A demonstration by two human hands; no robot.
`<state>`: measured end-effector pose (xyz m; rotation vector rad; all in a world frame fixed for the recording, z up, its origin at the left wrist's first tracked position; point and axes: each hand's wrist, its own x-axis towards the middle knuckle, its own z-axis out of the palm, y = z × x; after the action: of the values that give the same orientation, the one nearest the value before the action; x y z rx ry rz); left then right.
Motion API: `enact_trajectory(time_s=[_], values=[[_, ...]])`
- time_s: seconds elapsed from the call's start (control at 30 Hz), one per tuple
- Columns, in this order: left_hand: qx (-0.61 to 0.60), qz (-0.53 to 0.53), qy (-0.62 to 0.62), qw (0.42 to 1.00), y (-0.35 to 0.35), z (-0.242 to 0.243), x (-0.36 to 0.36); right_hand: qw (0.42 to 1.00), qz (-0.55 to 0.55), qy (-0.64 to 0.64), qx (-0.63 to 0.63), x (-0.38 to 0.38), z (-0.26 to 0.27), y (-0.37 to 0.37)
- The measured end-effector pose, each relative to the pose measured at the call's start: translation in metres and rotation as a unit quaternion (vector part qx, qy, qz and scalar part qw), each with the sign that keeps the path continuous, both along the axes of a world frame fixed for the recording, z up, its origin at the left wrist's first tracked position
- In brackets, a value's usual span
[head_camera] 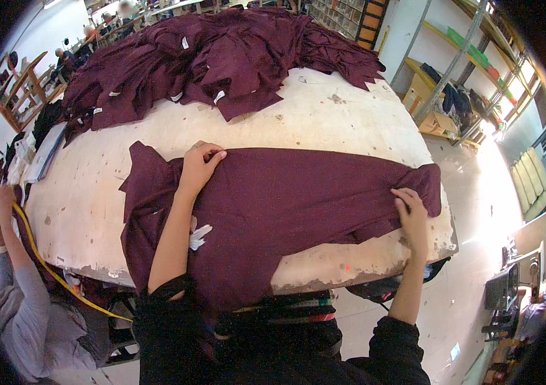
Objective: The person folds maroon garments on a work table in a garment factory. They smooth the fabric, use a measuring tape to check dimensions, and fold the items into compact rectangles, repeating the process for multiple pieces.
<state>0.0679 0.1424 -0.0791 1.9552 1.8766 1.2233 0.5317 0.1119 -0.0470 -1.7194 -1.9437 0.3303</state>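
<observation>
A maroon fabric garment (282,192) lies spread across the near part of a worn pale tabletop (350,115), with its lower part hanging over the near edge. At its upper left edge, my left hand (203,161) pinches the cloth between thumb and fingers. My right hand (410,204) rests on the narrower right end, fingers bent and touching the fabric; whether it grips a fold I cannot tell. White labels (200,237) show on the garment beside my left forearm. The cloth is bunched at its left end.
A big heap of maroon garments (253,53) with white labels covers the table's far side. At the left, a co-worker's hands (6,197) hold maroon cloth near a yellow measuring tape (44,262). Metal shelving (465,53) with boxes stands at the right.
</observation>
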Motion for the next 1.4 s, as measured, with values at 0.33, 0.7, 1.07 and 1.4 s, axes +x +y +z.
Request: enact_trajectory(time_s=[0.33,0.7,1.07,1.4], values=[[0.075,-0.004,-0.015,0.997,-0.005,-0.001,0.006,0.924,0.36,0.004,0.131,-0.155,0.026,-0.08],[0.044,0.015,0.016,0.999,-0.01,-0.001,-0.005,0.957,0.248,-0.022,0.148,-0.121,0.008,-0.056],[0.026,0.003,0.025,0.999,0.001,0.0,-0.002,1.0,0.006,0.01,0.018,0.036,0.005,0.014],[-0.051,0.099,0.175,0.978,-0.004,-0.004,-0.017,0.973,-0.025,0.082,0.214,-0.164,0.106,-0.025]])
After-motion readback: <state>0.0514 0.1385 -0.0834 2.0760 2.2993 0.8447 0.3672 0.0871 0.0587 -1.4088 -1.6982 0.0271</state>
